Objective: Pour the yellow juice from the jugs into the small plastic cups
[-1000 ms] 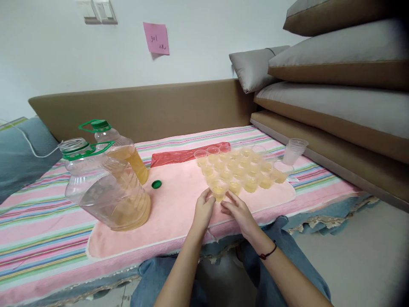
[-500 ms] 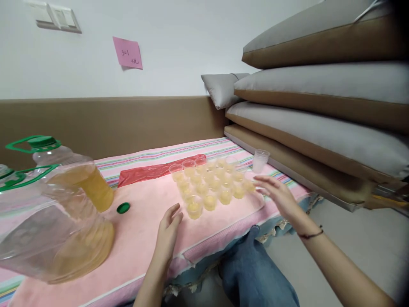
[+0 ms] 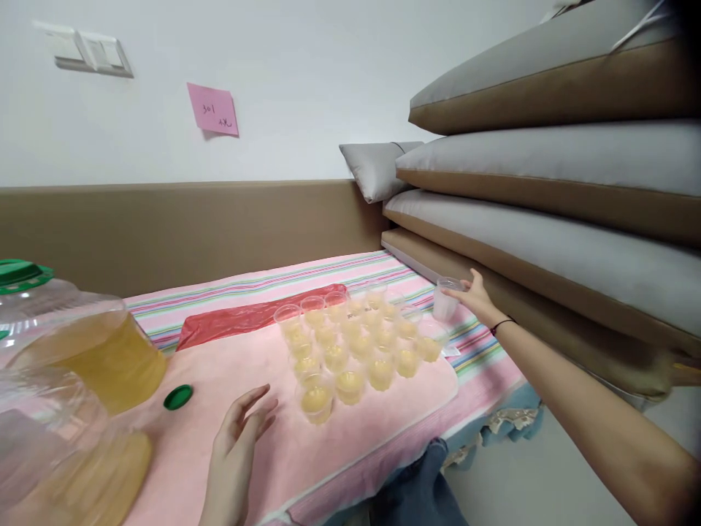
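Clear plastic cups of pale yellow liquid stand in close rows on the pink towel. At their right is a stack of empty clear cups. My right hand is at this stack, thumb raised and apart, fingertips overlapping the rim; a grip on it does not show. To the left of the front row, my left hand hovers over the towel, fingers apart and slightly bent, holding nothing. A green bottle cap lies on the towel beyond it.
Two large bottles, one a clear jug of yellow liquid, stand at the left. Behind the cups lies a red plastic bag. Thick grey and brown cushions are stacked at the right. A padded board runs along the wall.
My right hand has moved from the filled cups' right edge outward to the empty cup stack. My left hand stays left of the cups, still open. The view has shifted slightly.
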Action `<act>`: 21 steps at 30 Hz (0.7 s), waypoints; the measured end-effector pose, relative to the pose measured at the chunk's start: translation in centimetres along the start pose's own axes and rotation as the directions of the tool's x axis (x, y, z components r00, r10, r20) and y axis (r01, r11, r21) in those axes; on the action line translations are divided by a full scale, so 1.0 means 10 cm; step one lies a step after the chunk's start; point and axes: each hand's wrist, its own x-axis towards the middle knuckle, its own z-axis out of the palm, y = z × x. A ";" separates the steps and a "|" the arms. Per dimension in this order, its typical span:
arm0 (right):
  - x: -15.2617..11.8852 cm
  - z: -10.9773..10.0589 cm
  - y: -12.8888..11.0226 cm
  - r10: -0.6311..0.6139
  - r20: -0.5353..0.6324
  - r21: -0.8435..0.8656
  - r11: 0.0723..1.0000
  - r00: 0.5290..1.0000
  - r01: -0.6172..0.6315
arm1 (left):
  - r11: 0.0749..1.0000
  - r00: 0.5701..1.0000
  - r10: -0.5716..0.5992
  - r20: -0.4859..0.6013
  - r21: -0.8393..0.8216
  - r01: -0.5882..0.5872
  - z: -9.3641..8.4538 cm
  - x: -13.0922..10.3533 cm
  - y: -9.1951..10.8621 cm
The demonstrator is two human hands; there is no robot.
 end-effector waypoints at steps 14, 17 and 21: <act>0.01 -0.09 -0.44 -0.093 -0.077 0.161 0.982 0.993 0.104 | 1.000 1.000 0.023 0.005 -0.010 -0.023 0.00 0.00 0.00; -0.13 -0.16 -0.89 -0.205 -0.041 0.203 0.957 0.978 0.209 | 0.998 0.999 0.042 -0.023 -0.049 -0.044 -0.05 -0.02 0.01; -0.59 -0.17 -1.58 -0.375 0.060 0.331 0.882 0.925 0.336 | 0.989 0.995 0.086 -0.053 -0.112 -0.092 -0.14 -0.04 -0.01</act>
